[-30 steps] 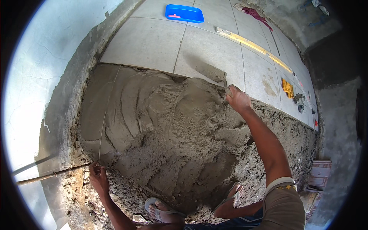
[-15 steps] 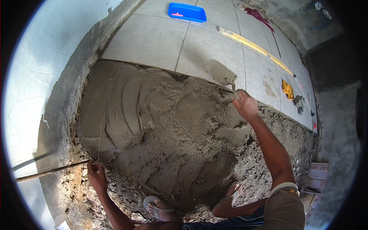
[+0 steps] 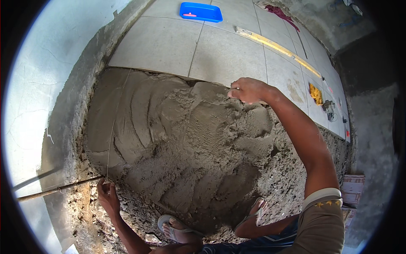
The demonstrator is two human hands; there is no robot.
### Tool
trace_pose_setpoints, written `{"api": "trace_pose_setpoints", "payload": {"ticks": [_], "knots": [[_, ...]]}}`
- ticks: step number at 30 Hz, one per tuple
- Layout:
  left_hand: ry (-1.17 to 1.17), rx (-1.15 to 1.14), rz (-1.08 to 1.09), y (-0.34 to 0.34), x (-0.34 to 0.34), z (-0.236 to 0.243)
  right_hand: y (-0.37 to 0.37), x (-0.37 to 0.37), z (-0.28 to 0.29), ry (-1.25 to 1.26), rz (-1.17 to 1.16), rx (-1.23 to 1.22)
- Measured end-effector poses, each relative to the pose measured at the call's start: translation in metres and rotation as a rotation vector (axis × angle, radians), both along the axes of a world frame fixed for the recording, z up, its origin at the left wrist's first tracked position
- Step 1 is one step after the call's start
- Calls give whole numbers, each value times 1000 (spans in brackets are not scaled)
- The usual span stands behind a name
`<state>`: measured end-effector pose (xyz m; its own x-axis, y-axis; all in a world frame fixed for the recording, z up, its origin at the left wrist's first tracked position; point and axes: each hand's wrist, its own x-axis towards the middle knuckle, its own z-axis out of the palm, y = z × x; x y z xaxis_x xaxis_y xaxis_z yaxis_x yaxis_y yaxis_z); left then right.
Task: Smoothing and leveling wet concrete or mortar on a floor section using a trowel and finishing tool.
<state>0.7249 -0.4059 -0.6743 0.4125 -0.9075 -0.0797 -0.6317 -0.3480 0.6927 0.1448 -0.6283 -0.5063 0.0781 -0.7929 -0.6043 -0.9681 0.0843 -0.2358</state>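
- The wet grey mortar bed, on which the work is centred, is spread across the middle of the frame, smoother at its upper left and rougher toward the lower centre.
- Large pale-grey rectangular floor tiles are laid across the upper part of the frame, their near edge bordered by the mortar.
- The right hand is placed at that border, above centre; its fingers are curled together around what is judged to be a trowel, almost wholly hidden.
- The left hand is held at lower left, beside the tip of a long thin brown rod; its fingertips are close together at a thin pale string, but whether it is pinched cannot be told.
- The string is stretched over the mortar toward the tile edge.
- The step in hand is judged to be the spreading and levelling of mortar against the laid tiles.
- For the next move, the raised lumps at centre would need to be smoothed, with the string kept undisturbed as a guide.
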Motion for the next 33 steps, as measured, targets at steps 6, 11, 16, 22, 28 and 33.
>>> {"api": "trace_pose_setpoints", "payload": {"ticks": [6,11,16,22,28,33], "knots": [[-32,20,27,3,2,1,74,-84,-12,99,-23,-99],[9,53,5,-6,12,-1,170,-123,-17,99,-310,-14],[-97,-34,-43,-24,11,-5,234,-38,-32,25,-284,-170],[-82,-59,-20,-26,-6,-7,212,-23,-73,174,-172,-155],[-47,-73,-13,-21,2,1,213,-104,-65,37,-156,-427],[-59,-75,-6,-21,-7,-2,202,-35,-37,-635,-872,29]]}}
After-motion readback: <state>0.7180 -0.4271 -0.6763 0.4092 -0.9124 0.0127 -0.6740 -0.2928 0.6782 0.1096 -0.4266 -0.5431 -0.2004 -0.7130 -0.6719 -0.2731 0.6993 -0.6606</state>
